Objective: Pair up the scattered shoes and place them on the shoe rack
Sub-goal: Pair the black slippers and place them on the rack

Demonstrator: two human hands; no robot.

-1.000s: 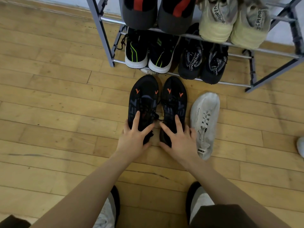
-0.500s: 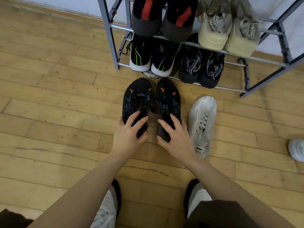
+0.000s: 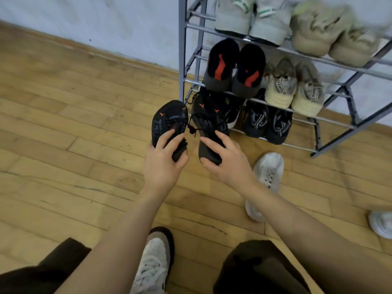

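I hold a pair of black shoes with orange marks off the floor, in front of the grey metal shoe rack (image 3: 182,60). My left hand (image 3: 163,162) grips the heel of the left black shoe (image 3: 167,119). My right hand (image 3: 224,160) grips the heel of the right black shoe (image 3: 209,122), whose toe reaches the rack's lowest shelf. A white shoe (image 3: 266,177) lies on the wooden floor to the right of my right hand. Another white shoe (image 3: 381,223) shows partly at the right edge.
The rack holds several pairs: black-and-red shoes (image 3: 233,68), beige shoes (image 3: 294,90), black shoes with white lettering (image 3: 267,124), pale shoes (image 3: 252,20) on top. A black-and-green shoe (image 3: 234,109) is partly hidden. A white wall (image 3: 95,24) stands behind. My own feet (image 3: 152,266) are below.
Both hands have closed on the black shoes and lifted them off the floor toward the rack. The view has tilted up, showing more shelves and the wall.
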